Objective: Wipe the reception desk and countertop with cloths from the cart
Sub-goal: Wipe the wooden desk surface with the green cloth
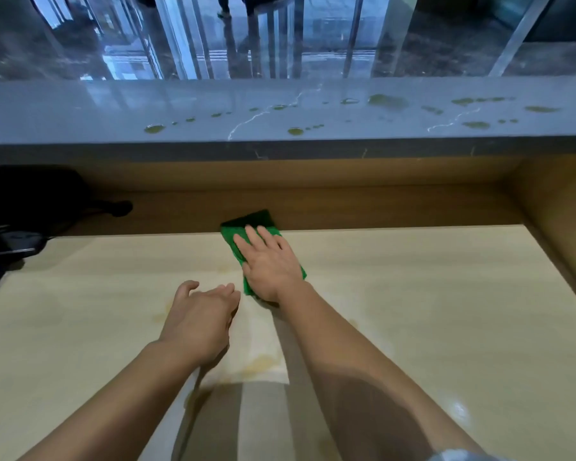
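Note:
A green cloth [238,232] lies flat on the pale wooden desk [413,311], near its back edge. My right hand [268,262] presses on the cloth with straight, spread fingers. My left hand [200,319] hovers just left of it over the desk, fingers loosely bent, holding nothing. Faint yellowish smears mark the desk around and below my hands. Above the desk runs a grey marble countertop [80,111] dotted with several greenish-yellow spill drops [154,129].
Black equipment with cables [17,221] sits at the desk's left end. A brown wooden wall [559,214] closes the desk on the right, and a shadowed back panel rises under the countertop. Glass and a glossy floor lie beyond.

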Demonstrator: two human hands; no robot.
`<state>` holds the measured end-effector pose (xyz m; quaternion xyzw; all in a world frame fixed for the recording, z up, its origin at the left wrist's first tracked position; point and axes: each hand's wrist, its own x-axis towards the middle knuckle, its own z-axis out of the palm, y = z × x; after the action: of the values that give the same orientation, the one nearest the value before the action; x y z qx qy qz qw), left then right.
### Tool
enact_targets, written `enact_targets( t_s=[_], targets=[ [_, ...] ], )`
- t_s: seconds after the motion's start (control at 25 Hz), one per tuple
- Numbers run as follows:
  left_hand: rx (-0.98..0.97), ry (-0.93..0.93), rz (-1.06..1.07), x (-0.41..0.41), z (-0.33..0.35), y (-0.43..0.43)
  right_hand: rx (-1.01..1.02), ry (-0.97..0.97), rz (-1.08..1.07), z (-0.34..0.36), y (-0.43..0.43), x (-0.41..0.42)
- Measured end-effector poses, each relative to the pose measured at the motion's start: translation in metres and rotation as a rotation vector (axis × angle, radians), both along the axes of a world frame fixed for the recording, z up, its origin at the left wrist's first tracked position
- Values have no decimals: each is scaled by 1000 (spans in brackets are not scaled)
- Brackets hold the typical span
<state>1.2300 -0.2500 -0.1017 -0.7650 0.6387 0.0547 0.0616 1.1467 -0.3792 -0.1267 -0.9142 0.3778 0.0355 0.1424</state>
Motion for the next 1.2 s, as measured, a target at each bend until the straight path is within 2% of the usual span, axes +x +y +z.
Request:
enact_targets(
  t_s=[0.12, 0.36, 0.44, 0.56, 0.68, 0.88, 1.04, 1.2],
  targets=[
    [29, -14, -10, 2, -1, 0, -40, 35, -84, 0, -24, -51],
    [72, -7, -13, 1, 2, 2, -61, 114, -502, 4, -49, -179],
    [62, 28, -15, 5, -1, 3, -39, 111, -610, 3, -44, -190],
    [50, 60, -35, 8, -5, 6, 9, 68, -757, 4, -22, -159],
    [47, 76, -49, 8, -7, 8, -36, 48, -703, 1, 24, -100],
    [48, 67, -67, 4, 3, 13, 10, -3, -358, -6, 113, -18],
    [58, 41, -63, 4, 11, 23, -18, 35, -173, -1, 104, -48],
    [63, 100, -47, -7, 13, 31, -48, 47, -327, 2, 77, -136]
  ],
)
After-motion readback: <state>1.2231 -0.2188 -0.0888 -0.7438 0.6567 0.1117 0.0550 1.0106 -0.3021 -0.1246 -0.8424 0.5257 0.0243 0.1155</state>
